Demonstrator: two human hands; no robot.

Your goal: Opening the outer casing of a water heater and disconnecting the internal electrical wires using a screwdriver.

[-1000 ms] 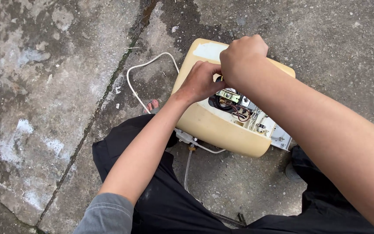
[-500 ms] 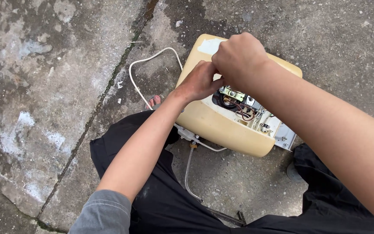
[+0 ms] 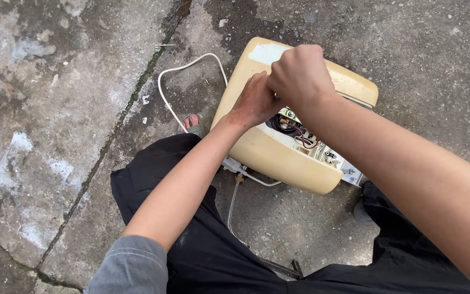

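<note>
Cream appliance casing [image 3: 278, 158] on concrete; left hand [image 3: 257, 100], right hand [image 3: 300, 73] atop, grip contents hidden.

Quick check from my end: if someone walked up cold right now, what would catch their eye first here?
First the cream-yellow appliance casing lying on the cracked concrete ground, opened so that wires and small parts show at its middle. Over that opening the left hand and the fisted right hand meet. A white cord loops on the ground to the casing's left.
</note>
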